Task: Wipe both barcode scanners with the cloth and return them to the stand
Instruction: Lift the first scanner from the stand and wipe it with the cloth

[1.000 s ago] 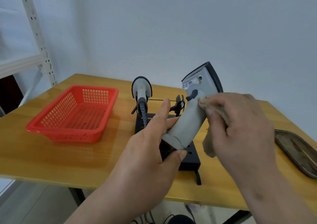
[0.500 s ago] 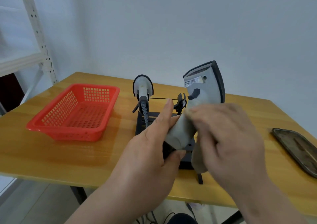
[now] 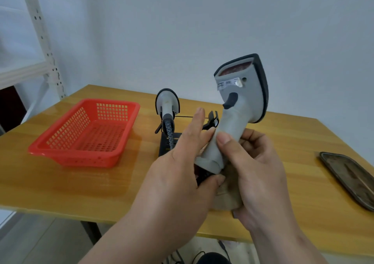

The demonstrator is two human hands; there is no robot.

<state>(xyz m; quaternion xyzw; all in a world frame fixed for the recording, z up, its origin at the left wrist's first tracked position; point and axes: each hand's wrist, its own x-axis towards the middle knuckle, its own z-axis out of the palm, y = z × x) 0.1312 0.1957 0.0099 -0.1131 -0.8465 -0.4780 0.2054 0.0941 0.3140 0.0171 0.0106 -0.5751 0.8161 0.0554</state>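
I hold a grey barcode scanner [image 3: 240, 102] upright above the table, its head up and its dark trigger facing me. My left hand [image 3: 182, 168] grips the base of its handle, index finger stretched out. My right hand [image 3: 257, 174] wraps the lower handle from the right, thumb across the front, with the brownish cloth [image 3: 226, 199] bunched in its palm and mostly hidden. A second grey scanner [image 3: 167, 106] with a coiled cable rests in the black stand [image 3: 167, 140] behind my hands. The stand's other cradle [image 3: 212, 120] holds nothing.
A red plastic basket [image 3: 87, 134] stands on the left of the wooden table [image 3: 60, 187]. A dark metal tray [image 3: 348, 176] lies at the right edge. A white shelving upright [image 3: 42, 41] rises at the far left, and cables hang below the table's front edge.
My right hand with the cloth has slid down the scanner from just under the trigger to the lower handle. The scanner's head has turned more upright toward me.
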